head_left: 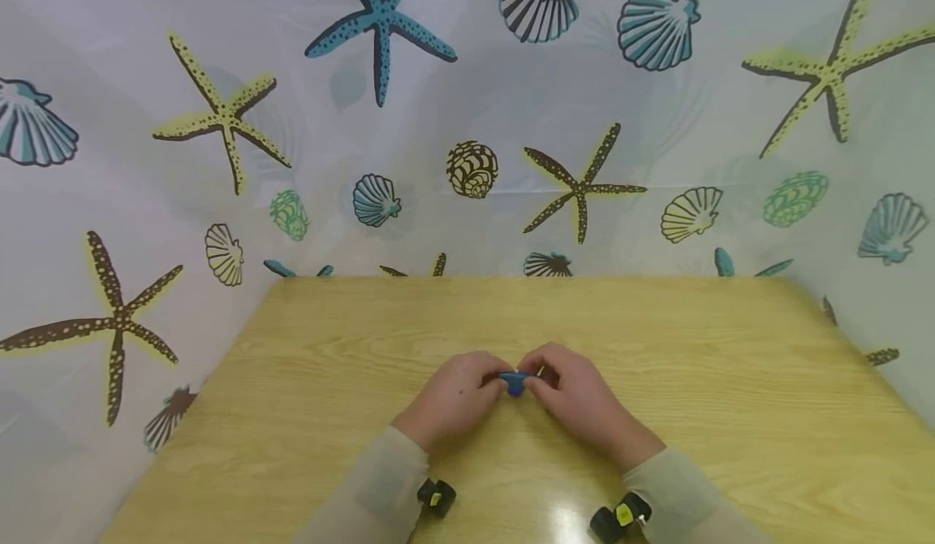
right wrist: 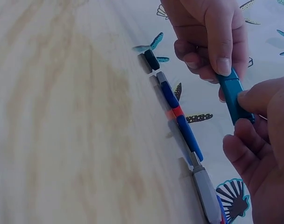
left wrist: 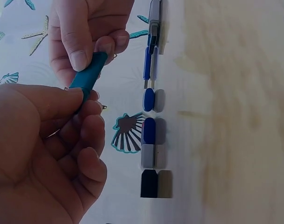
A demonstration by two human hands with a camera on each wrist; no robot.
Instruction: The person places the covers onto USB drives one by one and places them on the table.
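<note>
A small flat blue stick (head_left: 514,381) with a seam across it, like a capped USB stick, is held between both hands, low over the table. My left hand (head_left: 460,394) pinches one end between thumb and fingers. At the other end, the thumb and fingers of my right hand (head_left: 584,394) grip it. In the left wrist view the stick (left wrist: 88,74) looks teal and slants between the two thumbs. From the right wrist the seam on the stick (right wrist: 235,98) shows near the left thumb, and the fingertips cover both ends.
The wrist views show a row of small objects on the table: a grey stick with a metal connector (right wrist: 205,186), a blue oval piece (left wrist: 148,100), a blue-and-grey piece (left wrist: 148,140) and a dark block (left wrist: 149,183). A sheet printed with starfish and shells (head_left: 409,138) borders the wooden table (head_left: 329,325).
</note>
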